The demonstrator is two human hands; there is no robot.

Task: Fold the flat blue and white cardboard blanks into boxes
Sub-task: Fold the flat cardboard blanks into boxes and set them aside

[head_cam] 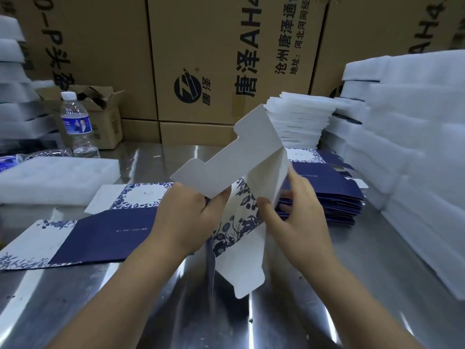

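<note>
Both hands hold one partly opened blue and white cardboard blank (241,159) above the metal table (314,285). My left hand (186,215) grips its white upper flap from the left. My right hand (297,217) pinches a side panel on the right. White inner faces point up, and a floral printed panel hangs down between my hands. Another blank (100,233) lies flat on the table to the left. A stack of flat blanks (327,197) rests to the right, behind my right hand.
White foam inserts are piled at the right (415,147), the back centre (302,119) and the left (55,180). A water bottle (76,122) stands back left beside a small open carton (105,114). Large brown shipping cartons (226,59) wall the back.
</note>
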